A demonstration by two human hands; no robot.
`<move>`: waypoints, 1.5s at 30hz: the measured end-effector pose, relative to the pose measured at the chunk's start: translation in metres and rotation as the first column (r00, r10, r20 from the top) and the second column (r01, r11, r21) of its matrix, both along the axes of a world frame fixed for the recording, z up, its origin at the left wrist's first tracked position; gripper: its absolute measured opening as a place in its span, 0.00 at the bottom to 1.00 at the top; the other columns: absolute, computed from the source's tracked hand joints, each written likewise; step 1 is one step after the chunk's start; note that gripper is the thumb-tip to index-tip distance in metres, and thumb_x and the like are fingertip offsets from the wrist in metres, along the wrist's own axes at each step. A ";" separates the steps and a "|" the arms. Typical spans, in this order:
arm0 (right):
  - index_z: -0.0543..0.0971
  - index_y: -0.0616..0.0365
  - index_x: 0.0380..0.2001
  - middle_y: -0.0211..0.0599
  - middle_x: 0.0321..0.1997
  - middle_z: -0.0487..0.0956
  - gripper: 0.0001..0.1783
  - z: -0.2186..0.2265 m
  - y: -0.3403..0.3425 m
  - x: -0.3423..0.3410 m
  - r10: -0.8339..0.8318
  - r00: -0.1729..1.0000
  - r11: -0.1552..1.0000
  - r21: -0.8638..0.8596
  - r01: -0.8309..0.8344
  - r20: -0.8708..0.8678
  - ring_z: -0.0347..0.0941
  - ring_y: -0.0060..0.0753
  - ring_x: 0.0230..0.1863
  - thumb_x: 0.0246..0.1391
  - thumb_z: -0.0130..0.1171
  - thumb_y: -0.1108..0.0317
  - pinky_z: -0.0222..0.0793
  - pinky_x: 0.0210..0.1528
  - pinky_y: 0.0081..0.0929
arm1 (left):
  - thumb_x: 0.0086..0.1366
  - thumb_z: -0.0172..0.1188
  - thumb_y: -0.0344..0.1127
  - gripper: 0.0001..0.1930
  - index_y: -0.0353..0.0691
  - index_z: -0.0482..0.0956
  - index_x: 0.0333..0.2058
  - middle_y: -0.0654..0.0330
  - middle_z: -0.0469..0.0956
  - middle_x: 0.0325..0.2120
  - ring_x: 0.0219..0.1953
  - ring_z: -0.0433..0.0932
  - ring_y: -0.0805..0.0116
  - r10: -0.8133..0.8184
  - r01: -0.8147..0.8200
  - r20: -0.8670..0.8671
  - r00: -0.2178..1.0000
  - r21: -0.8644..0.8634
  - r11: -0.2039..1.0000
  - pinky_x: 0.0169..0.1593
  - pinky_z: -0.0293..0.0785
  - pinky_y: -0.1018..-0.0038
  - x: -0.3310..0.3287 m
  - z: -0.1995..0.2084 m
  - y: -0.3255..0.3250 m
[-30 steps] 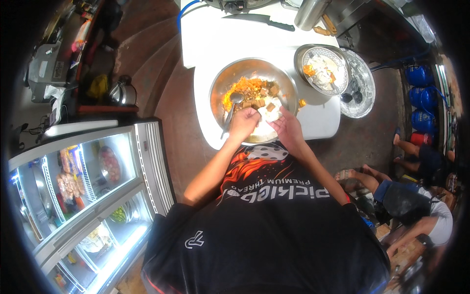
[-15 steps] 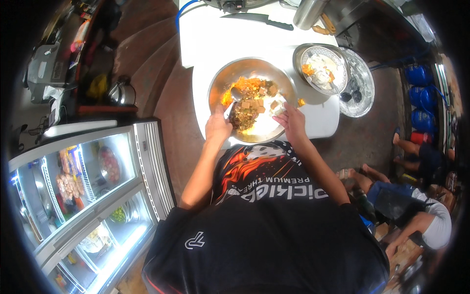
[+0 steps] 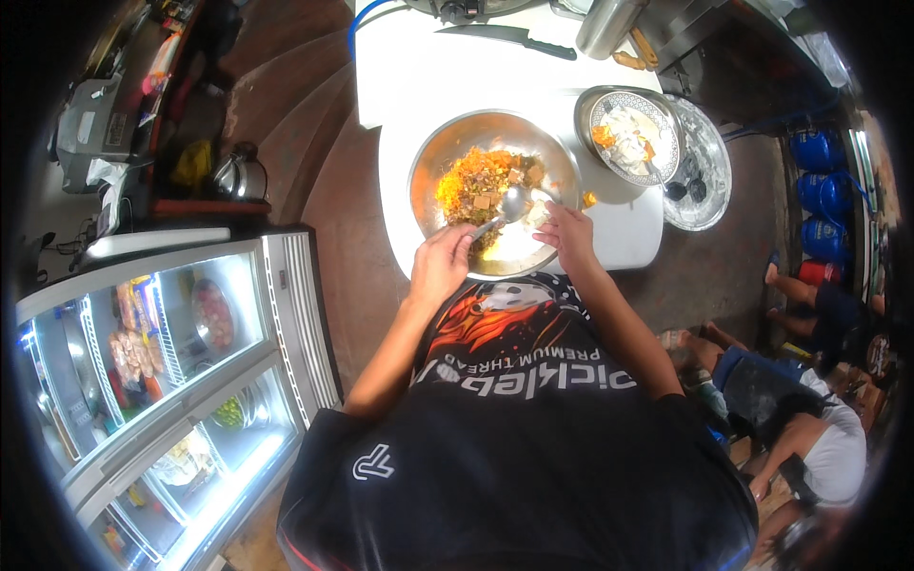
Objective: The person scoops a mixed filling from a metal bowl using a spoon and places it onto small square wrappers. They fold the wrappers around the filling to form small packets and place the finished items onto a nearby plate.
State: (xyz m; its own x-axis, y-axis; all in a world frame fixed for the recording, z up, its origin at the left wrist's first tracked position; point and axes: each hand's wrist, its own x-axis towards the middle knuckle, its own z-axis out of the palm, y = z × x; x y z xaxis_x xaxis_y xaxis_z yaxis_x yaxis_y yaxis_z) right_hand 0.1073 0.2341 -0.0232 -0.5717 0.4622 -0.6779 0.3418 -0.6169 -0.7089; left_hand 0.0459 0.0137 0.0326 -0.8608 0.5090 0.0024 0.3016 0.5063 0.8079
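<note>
A wide steel mixing bowl (image 3: 426, 152) stands at the near edge of the white table. Orange shreds, dark green chopped bits and brown cubes make up the food mix (image 3: 474, 186) in it. My left hand (image 3: 442, 263) is closed on the handle of a metal spoon (image 3: 514, 202), whose head lies over the right part of the mix. At the bowl's right rim, my right hand (image 3: 569, 236) has its fingers bent together beside a whitish lump (image 3: 539, 207); what they pinch is not clear.
Right of the bowl, a patterned plate (image 3: 673, 143) with white and orange food rests on a tray, beside a large foil-like round pan (image 3: 716, 176). A knife (image 3: 547, 48) and metal canister (image 3: 602, 29) lie farther back. A lit glass-door fridge (image 3: 171, 371) stands left; another person (image 3: 838, 447) crouches right.
The spoon has swept to the right across the bowl, from the left side of the mix toward my right hand. Fewer brown cubes show on top. My right hand has hardly moved.
</note>
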 end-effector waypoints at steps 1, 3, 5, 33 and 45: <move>0.72 0.74 0.41 0.43 0.32 0.74 0.18 0.001 0.000 0.000 -0.003 1.000 1.000 -0.007 0.003 -0.016 0.78 0.37 0.30 0.54 0.59 0.68 0.81 0.29 0.32 | 0.62 0.55 0.29 0.09 0.37 0.79 0.40 0.48 0.79 0.34 0.35 0.79 0.49 0.027 -0.027 -0.008 1.000 -0.031 0.999 0.40 0.74 0.63 -0.003 -0.005 -0.002; 0.72 0.74 0.41 0.42 0.31 0.75 0.18 0.003 -0.001 0.001 -0.012 0.999 1.000 -0.022 0.011 -0.049 0.78 0.36 0.30 0.55 0.58 0.68 0.81 0.27 0.31 | 0.62 0.55 0.29 0.09 0.37 0.79 0.40 0.48 0.79 0.35 0.36 0.79 0.50 0.078 -0.080 -0.027 0.997 -0.094 0.992 0.40 0.74 0.63 -0.010 -0.009 -0.006; 0.72 0.73 0.41 0.42 0.32 0.76 0.17 0.002 0.002 0.003 -0.019 0.999 1.000 -0.010 0.018 -0.030 0.78 0.35 0.29 0.55 0.58 0.67 0.81 0.27 0.31 | 0.62 0.55 0.30 0.09 0.39 0.79 0.40 0.48 0.79 0.34 0.36 0.79 0.49 0.081 -0.081 0.002 0.997 -0.098 0.992 0.39 0.75 0.63 -0.011 -0.006 -0.004; 0.77 0.57 0.38 0.31 0.35 0.79 0.11 -0.056 0.180 0.017 -0.221 0.968 0.952 0.243 0.188 0.117 0.74 0.27 0.31 0.55 0.58 0.62 0.70 0.30 0.28 | 0.59 0.61 0.41 0.15 0.47 0.78 0.44 0.50 0.80 0.27 0.28 0.78 0.52 0.054 -0.020 0.096 0.994 -0.322 0.947 0.35 0.73 0.61 -0.007 -0.017 -0.013; 0.74 0.58 0.51 0.28 0.41 0.79 0.24 -0.043 0.132 0.029 -0.183 0.980 0.948 0.252 0.196 -0.075 0.73 0.24 0.31 0.53 0.62 0.60 0.68 0.28 0.21 | 0.59 0.61 0.42 0.14 0.47 0.79 0.43 0.51 0.79 0.24 0.23 0.77 0.55 0.059 -0.031 0.083 0.995 -0.309 0.951 0.31 0.72 0.63 -0.011 -0.010 -0.007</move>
State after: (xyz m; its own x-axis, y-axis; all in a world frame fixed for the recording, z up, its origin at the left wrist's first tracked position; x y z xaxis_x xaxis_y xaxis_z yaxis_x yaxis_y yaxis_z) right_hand 0.1366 0.3664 -0.0665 -0.4869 0.7199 -0.4946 0.1963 -0.4616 -0.8651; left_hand 0.0352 0.0064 0.0223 -0.8722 0.4337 -0.2262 0.2062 0.7452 0.6341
